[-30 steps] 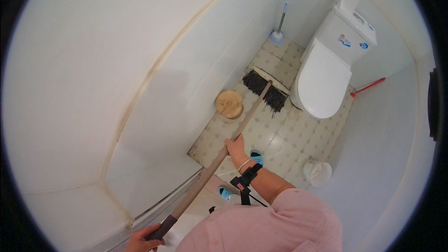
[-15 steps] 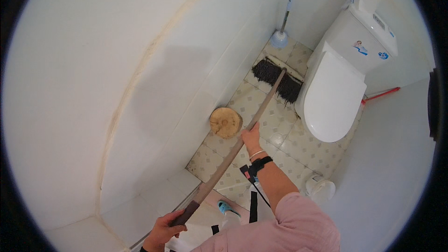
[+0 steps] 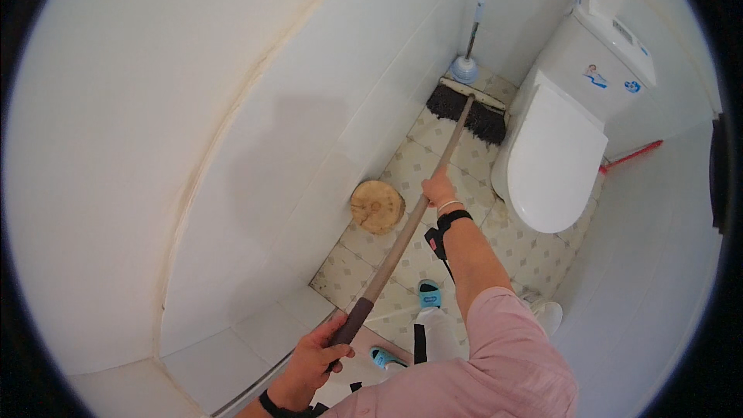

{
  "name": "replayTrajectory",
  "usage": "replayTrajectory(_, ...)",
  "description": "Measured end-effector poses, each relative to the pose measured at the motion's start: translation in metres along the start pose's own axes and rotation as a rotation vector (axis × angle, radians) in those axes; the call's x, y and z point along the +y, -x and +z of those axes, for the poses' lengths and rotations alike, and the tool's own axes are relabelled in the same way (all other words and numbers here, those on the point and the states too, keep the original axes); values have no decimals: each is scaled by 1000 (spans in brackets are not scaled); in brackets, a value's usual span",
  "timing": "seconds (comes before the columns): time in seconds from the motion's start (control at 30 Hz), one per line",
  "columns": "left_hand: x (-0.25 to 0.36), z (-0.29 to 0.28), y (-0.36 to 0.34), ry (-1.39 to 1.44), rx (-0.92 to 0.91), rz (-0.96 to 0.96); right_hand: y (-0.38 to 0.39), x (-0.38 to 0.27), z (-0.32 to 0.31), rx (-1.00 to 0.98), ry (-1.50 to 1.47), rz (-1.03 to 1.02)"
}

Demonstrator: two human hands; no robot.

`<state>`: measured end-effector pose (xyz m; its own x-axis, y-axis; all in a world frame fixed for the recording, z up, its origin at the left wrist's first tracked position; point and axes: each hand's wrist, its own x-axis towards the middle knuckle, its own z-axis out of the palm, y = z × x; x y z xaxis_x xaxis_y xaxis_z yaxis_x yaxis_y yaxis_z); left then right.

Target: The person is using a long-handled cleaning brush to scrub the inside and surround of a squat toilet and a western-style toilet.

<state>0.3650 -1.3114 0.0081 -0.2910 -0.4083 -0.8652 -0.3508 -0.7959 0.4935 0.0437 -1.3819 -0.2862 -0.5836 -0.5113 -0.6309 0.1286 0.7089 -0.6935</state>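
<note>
My left hand [image 3: 321,352] grips the dark sleeve at the near end of a long broom handle [image 3: 395,255]. Farther along the same pole, my right hand [image 3: 438,186] is closed on it, its arm stretched out. The broom head [image 3: 468,114], with black bristles under a pale bar, lies on the tiled floor between the left wall and the white toilet [image 3: 551,162], just in front of a pale blue plunger [image 3: 464,70]. A round wooden block [image 3: 377,207] sits by the left wall, left of the handle.
A red long-handled tool [image 3: 635,156] leans behind the toilet at the right. A white bucket [image 3: 548,317] is partly hidden by my right arm. My blue slippers [image 3: 429,292] are on the floor below me, beside a raised threshold [image 3: 286,360] at lower left. White walls close in on both sides.
The broom head has moved farther back toward the plunger. Both my hands have moved forward and to the right with the handle, and my right arm reaches farther out.
</note>
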Motion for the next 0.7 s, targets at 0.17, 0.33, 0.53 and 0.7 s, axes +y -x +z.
replayTrajectory(0.17, -24, -33, 44, -33, 63, -37, 62, 12, 30, -48, 55, 1)
replayTrajectory(0.33, -65, -89, 87, -40, 46, -78, 108, 50, 75, -150, 213, -97)
replayTrajectory(0.53, -132, -166, 139, -65, 58, -97, 187, 86, 138, -272, 190, -8)
replayTrajectory(0.7, -185, -216, 186, -68, 27, -88, 262, 129, 186, -142, 117, -45)
